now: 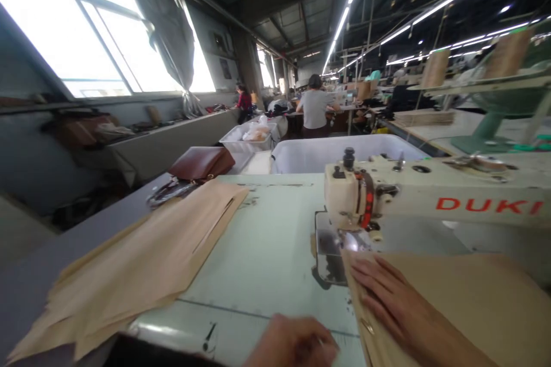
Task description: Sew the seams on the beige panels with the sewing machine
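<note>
My right hand (pixel 394 298) lies flat on a tan sheet of material (pixel 469 292), fingers stretched toward the sewing machine head (pixel 353 195). The sheet's left edge runs up to the metal plate (pixel 329 246) under the presser foot, where a small light shines. A small shiny metal piece (pixel 367 327) shows near that edge, too blurred to name. Low in the middle, my left hand (pixel 293 341) hovers over the pale green table, left of the sheet. Its fingers look bent but are smeared by motion, so whether they hold anything is unclear.
A stack of tan sheets (pixel 142 258) covers the table's left side, with a brown leather bag (pixel 202 163) behind it. Beyond the table stands a large white bin (pixel 344 152). A person in a grey top (pixel 315 109) works farther back. Thread cones (pixel 435 69) rise at right.
</note>
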{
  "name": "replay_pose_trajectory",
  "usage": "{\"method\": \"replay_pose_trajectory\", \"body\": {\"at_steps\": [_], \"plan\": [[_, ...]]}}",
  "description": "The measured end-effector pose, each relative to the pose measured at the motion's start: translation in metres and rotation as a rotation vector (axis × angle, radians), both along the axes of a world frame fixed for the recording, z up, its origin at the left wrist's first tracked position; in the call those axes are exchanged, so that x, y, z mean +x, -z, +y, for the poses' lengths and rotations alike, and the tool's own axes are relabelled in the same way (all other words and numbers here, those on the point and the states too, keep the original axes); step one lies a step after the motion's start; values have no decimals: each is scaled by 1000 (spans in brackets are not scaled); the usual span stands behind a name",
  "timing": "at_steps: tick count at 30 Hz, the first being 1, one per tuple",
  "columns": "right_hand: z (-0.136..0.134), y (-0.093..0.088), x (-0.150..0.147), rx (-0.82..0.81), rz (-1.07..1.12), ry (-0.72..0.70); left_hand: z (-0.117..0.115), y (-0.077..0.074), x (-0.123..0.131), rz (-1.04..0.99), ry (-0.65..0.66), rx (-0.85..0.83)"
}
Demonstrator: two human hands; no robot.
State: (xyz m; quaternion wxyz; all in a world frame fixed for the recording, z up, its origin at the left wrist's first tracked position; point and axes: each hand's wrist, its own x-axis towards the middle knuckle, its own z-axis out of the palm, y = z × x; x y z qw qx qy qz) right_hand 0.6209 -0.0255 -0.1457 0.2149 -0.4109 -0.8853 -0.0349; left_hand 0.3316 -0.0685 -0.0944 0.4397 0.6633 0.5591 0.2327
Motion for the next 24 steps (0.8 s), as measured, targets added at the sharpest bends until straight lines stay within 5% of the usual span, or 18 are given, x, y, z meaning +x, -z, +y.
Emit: {"method": "replay_pose_trajectory", "body": {"at_steps": [4, 8, 13, 19, 24], "plan": [[6, 16, -2, 60, 7, 54, 64, -45, -106, 473, -408, 348], [3, 10, -5, 30, -31, 84, 103, -45, -168, 728, -408, 352], [0, 4, -6, -1, -3, 88, 92, -25, -189, 818, -206, 357], [1, 2, -4, 11, 18, 54, 84, -28, -206, 852, -127, 423], [3, -13, -7, -92, -15, 45, 40, -3, -164, 820, -187, 628]]}}
